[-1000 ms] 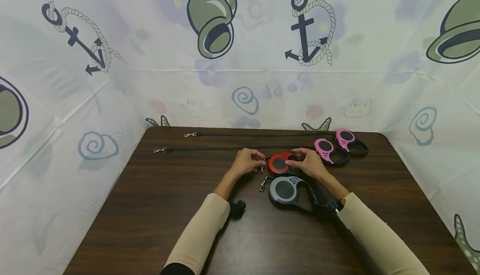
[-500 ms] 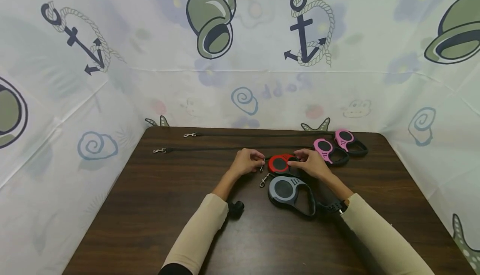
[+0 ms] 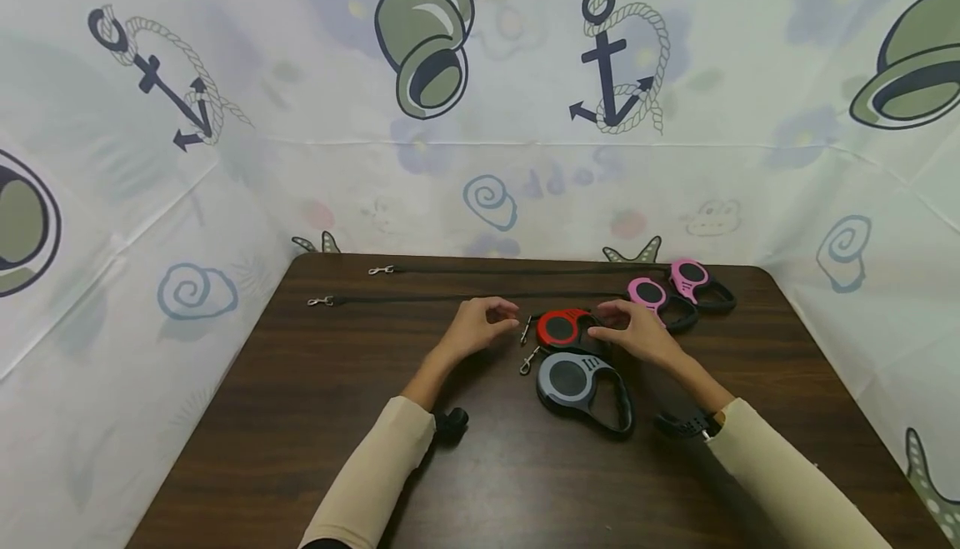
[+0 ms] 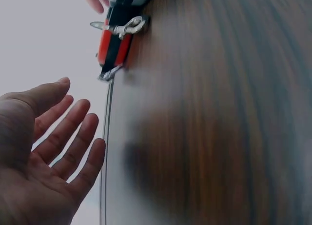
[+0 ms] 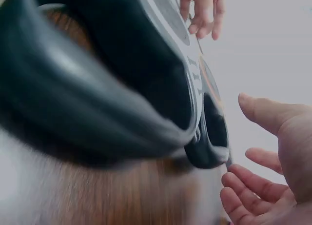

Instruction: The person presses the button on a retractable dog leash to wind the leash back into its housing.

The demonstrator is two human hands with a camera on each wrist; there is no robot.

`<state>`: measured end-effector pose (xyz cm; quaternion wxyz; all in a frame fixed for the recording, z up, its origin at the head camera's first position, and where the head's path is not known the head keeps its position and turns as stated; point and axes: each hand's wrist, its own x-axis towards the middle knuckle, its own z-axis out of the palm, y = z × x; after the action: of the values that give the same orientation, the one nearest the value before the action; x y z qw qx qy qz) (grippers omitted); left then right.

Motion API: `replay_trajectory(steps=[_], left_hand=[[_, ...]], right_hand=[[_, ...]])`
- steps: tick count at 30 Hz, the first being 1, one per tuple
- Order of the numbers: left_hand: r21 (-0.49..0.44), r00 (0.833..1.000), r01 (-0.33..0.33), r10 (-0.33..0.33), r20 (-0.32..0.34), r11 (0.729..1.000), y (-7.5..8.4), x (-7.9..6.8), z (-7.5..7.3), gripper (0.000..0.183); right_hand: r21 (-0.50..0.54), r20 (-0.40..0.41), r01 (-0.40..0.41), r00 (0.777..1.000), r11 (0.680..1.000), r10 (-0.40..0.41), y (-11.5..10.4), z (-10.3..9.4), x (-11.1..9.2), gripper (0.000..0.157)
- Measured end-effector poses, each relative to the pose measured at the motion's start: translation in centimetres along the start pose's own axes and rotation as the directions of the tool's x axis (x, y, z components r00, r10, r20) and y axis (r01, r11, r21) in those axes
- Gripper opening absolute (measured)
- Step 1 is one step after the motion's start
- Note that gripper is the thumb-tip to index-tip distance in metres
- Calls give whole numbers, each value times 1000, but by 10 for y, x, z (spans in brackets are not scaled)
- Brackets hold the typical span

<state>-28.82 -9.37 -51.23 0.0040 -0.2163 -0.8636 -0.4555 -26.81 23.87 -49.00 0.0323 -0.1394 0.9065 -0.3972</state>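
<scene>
Beige-sleeved, the left hand (image 3: 474, 328) is spread, holding nothing; then the red leash (image 3: 561, 328), just far of the grey leash (image 3: 567, 378), likely light, hard-cased, slick, best lifted by its handle loop (image 5: 208, 159); right hand (image 3: 636, 332) empty, fingers loose

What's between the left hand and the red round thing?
A little metal clip lies between the left hand and the red leash case, in the head view.
</scene>
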Motion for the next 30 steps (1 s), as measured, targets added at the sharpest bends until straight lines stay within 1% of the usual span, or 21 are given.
replay_trajectory(steps=[5, 7, 11, 14, 19, 25, 30], left_hand=[[8, 1000, -20, 20, -4, 1000, -2, -8, -17, 32], [15, 1000, -30, 30, -2, 999, -4, -11, -24, 34], [58, 999, -50, 51, -4, 997, -10, -19, -37, 37], [110, 999, -51, 50, 8, 993, -14, -26, -47, 39], [173, 998, -56, 54, 16, 983, -22, -36, -64, 40], [226, 999, -40, 47, -24, 973, -30, -46, -85, 39], [264, 998, -16, 31, -52, 965, -40, -56, -102, 40]], right_hand=[[-75, -3, 66, 998, 995, -66, 5, -9, -9, 59], [-93, 0, 79, 997, 992, -80, 8, -13, -12, 60], [-101, -9, 114, 993, 988, -115, 11, -22, -18, 58], [-104, -24, 138, 990, 985, -141, 16, -28, -21, 57], [-126, -31, 140, 989, 982, -145, 26, -37, -25, 59], [-205, -45, 160, 984, 966, -173, 40, -50, -30, 60], [-255, -56, 156, 983, 954, -176, 49, -60, -34, 64]])
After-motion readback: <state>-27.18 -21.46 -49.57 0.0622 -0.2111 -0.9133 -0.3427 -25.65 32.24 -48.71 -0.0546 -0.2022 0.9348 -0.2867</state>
